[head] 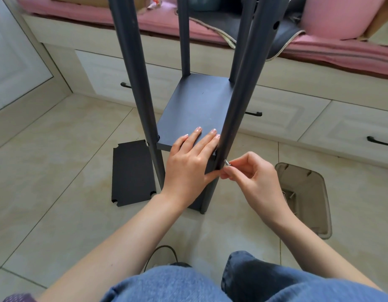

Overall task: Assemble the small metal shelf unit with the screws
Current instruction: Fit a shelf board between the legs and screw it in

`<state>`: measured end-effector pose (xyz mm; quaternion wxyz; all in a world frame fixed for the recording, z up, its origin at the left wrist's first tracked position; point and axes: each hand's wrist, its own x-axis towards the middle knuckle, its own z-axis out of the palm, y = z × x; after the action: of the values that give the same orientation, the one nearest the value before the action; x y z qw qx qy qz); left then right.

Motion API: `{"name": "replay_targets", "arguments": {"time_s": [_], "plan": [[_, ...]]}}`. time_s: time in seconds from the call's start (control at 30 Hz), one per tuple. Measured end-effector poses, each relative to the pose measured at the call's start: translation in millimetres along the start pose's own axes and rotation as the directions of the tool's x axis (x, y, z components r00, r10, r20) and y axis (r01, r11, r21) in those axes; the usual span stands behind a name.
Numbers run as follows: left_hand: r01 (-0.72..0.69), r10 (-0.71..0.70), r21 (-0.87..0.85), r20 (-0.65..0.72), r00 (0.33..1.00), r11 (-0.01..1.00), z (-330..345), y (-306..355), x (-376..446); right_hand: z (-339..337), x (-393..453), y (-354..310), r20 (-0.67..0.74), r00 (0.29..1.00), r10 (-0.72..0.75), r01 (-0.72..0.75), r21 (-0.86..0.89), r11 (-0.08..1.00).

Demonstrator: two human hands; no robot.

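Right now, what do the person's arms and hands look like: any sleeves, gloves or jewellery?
Both forearms are bare, with no sleeves in view. The left hand and right hand wear no gloves, rings or watch. The nails look short and plain. Blue jeans cover the legs below.

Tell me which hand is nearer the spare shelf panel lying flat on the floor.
Left. The left hand rests on the mounted shelf, just right of the spare panel. The right hand pinches a screw beyond the post, farther right.
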<state>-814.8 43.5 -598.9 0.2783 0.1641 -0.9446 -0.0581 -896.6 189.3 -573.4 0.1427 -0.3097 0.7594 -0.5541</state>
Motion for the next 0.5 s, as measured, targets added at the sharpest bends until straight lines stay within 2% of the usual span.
{"name": "replay_targets", "arguments": {"time_s": [0.17, 0.33, 0.5], "plan": [[-0.028, 0.028, 0.023, -0.014, 0.999, 0.999, -0.5, -1.9, -0.3, 2.9, -0.7, -1.0, -0.009, 1.000, -0.026, 0.025, -0.088, 0.996], [-0.042, 0.042, 0.024, -0.024, 0.999, 0.999, -3.1, -2.5, 0.8, 4.1, 0.6, -4.9, 0.018, 0.992, -0.127, 0.127, -0.240, 0.963], [-0.056, 0.056, -0.009, -0.033, 0.998, 0.998, -5.3, -0.1, -0.2, 2.0, -0.6, -4.1, 0.000, 0.997, -0.083, 0.081, -0.213, 0.974]]}}
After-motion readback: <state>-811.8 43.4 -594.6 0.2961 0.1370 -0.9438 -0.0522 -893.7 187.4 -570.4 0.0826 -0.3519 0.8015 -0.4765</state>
